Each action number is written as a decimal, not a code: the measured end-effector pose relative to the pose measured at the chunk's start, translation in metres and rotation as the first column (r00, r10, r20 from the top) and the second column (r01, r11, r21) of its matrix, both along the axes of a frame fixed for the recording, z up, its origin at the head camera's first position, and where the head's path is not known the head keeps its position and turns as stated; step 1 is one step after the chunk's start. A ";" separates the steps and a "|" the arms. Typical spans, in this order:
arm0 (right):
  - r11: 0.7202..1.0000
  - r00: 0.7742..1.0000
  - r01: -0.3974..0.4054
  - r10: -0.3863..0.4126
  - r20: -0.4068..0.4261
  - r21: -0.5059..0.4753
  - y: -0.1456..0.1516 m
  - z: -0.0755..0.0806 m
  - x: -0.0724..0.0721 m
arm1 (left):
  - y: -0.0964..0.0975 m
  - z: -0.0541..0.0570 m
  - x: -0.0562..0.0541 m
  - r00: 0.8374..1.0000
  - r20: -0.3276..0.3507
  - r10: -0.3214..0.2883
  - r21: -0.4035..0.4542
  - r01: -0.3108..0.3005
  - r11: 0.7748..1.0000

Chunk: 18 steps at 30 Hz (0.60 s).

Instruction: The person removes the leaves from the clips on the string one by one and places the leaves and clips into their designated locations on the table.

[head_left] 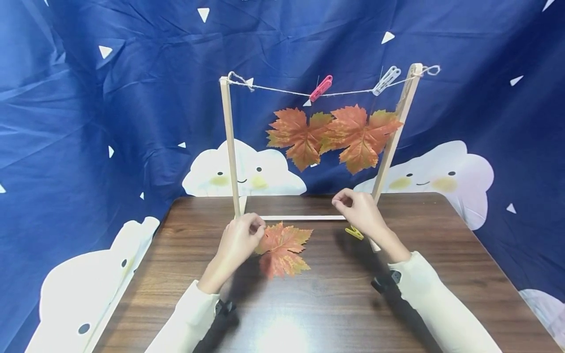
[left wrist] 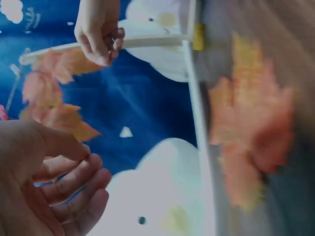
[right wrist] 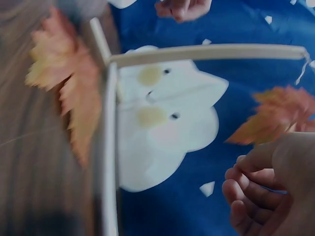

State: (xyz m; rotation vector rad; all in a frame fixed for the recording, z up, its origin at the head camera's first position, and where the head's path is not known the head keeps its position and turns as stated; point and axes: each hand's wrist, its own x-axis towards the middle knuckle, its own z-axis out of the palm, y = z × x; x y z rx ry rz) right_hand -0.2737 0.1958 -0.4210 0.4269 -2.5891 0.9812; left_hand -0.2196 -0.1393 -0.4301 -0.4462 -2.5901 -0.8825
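My left hand [head_left: 240, 240] hovers at the left edge of an orange maple leaf [head_left: 287, 250] lying on the table. In the left wrist view its fingers [left wrist: 81, 174] are loosely bent with nothing visible between them, and that leaf is apart from them. My right hand [head_left: 364, 215] is raised near the right post, above a yellow clothespin [head_left: 354, 233] on the table. Its thumb and fingers [right wrist: 241, 189] are also loosely bent, with nothing seen in them. Two more maple leaves, one left [head_left: 297, 137] and one right [head_left: 364, 139], hang below a pink clothespin [head_left: 321, 88] and a white clothespin [head_left: 386, 81].
A thin string [head_left: 278, 89] runs between a left wooden post [head_left: 230, 142] and a right wooden post [head_left: 388, 152]. A pale crossbar [head_left: 304, 217] lies low between them. Behind the brown table [head_left: 190, 235] hangs a blue cloth [head_left: 145, 98] with clouds and white triangles.
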 end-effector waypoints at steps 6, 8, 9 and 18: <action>0.996 0.999 -0.050 0.051 0.015 -0.070 -0.010 0.036 0.002 | 0.014 0.034 -0.011 0.994 -0.046 -0.095 0.109 0.100 0.989; 0.995 0.998 -0.056 0.058 0.014 -0.083 -0.013 0.047 0.002 | 0.019 0.044 -0.015 0.990 -0.058 -0.126 0.148 0.133 0.980; 0.995 0.998 -0.058 0.059 0.010 -0.087 -0.015 0.052 0.002 | 0.022 0.048 -0.017 0.989 -0.061 -0.138 0.167 0.146 0.975; 0.988 0.994 -0.075 0.064 -0.084 -0.133 -0.027 0.106 -0.002 | 0.046 0.086 -0.035 0.973 -0.111 -0.201 0.334 0.227 0.915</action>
